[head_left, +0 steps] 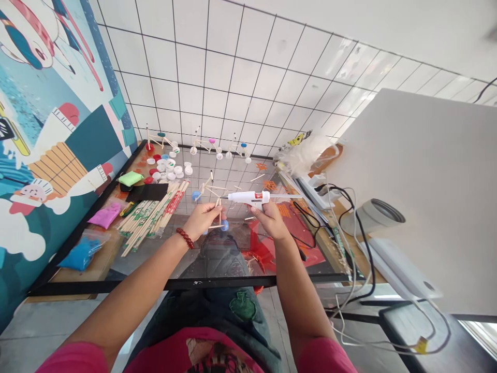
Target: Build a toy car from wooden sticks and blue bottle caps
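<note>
White glue gun (245, 197) gripped horiz. by R hand (269, 219), L hand (202, 220) pinching stick frame (220, 217).

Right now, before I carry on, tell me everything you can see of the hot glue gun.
The hot glue gun has a smooth white body, plastic by its look, with a red marking near the rear. A pale, translucent glue stick juts from its back. It lies roughly level above the glass tabletop, gripped from below by the right hand. Its dark nozzle points left, at the wooden stick frame; whether they touch is unclear.
</note>
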`<state>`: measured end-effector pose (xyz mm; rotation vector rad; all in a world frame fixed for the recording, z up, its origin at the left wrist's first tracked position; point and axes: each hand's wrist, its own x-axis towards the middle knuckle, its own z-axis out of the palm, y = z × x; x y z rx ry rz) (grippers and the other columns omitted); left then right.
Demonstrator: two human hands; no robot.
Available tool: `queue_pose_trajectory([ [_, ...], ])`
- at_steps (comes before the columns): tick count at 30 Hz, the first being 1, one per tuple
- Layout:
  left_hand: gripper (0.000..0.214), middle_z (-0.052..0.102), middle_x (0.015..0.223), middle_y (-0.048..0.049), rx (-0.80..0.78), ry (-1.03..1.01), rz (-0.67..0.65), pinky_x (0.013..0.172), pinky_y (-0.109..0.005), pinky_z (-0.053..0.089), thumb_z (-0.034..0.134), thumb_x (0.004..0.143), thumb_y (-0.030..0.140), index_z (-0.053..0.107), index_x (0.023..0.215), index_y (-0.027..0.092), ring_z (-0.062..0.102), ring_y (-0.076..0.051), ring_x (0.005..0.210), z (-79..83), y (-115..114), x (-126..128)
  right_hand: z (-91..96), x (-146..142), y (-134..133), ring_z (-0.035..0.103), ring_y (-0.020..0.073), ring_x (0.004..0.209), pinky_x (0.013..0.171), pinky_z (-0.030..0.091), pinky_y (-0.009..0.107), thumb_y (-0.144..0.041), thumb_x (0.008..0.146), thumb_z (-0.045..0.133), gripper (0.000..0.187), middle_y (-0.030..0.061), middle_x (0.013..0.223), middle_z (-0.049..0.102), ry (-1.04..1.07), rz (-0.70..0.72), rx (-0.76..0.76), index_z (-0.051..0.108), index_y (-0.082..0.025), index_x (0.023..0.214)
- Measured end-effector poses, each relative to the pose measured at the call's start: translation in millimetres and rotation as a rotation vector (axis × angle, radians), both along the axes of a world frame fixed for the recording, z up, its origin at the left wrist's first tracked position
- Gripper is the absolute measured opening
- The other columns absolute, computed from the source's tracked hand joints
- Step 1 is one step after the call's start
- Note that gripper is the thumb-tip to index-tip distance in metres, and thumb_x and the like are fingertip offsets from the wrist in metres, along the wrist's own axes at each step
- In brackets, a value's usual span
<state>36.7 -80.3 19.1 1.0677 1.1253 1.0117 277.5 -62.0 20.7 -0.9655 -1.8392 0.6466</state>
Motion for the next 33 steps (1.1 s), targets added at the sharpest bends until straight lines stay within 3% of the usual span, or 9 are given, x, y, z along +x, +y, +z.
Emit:
queue_pose_trajectory([
  [10, 0.047, 0.077, 0.078, -0.0072, 0.038, 0.020, -0.002, 0.064, -0.030, 0.049, 0.080, 0.069, 0.061, 0.076, 0.083, 0.017, 0.067, -0.020, 0.071, -7.0, 3, -3, -1.2, 3, 1, 0.065, 0.0252, 0.094, 0.089, 0.052, 0.041, -0.046, 0.095, 0.060, 0.030, 0.0079, 0.105, 0.072, -0.045, 0.023, 0.001, 0.068, -0.019, 0.107],
  [21, 0.047, 0.077, 0.083, -0.0090, 0.067, 0.069, 0.017, 0.063, -0.030, 0.050, 0.077, 0.070, 0.063, 0.077, 0.082, 0.017, 0.066, -0.019, 0.071, -13.2, 5, -2, -0.4, -1, 0, 0.065, 0.0250, 0.094, 0.090, 0.051, 0.040, -0.045, 0.094, 0.061, 0.032, 0.0078, 0.103, 0.073, -0.049, 0.019, -0.007, 0.067, -0.018, 0.110],
  [25, 0.045, 0.077, 0.087, -0.0088, 0.110, 0.138, 0.058, 0.064, -0.029, 0.049, 0.073, 0.072, 0.062, 0.077, 0.080, 0.018, 0.066, -0.020, 0.075, -18.0, 7, -1, 0.3, -1, 0, 0.064, 0.0243, 0.092, 0.087, 0.051, 0.039, -0.048, 0.094, 0.060, 0.032, 0.0070, 0.100, 0.072, -0.037, 0.007, -0.019, 0.067, -0.019, 0.106],
  [33, 0.033, 0.067, 0.068, -0.0019, 0.144, 0.233, -0.016, 0.059, -0.027, 0.041, 0.073, 0.072, 0.049, 0.074, 0.082, 0.017, 0.056, -0.016, 0.061, -19.9, 6, -2, -1.7, 3, 3, 0.063, 0.0239, 0.089, 0.087, 0.050, 0.039, -0.047, 0.092, 0.061, 0.030, 0.0062, 0.098, 0.071, -0.032, 0.001, -0.034, 0.067, -0.020, 0.103],
])
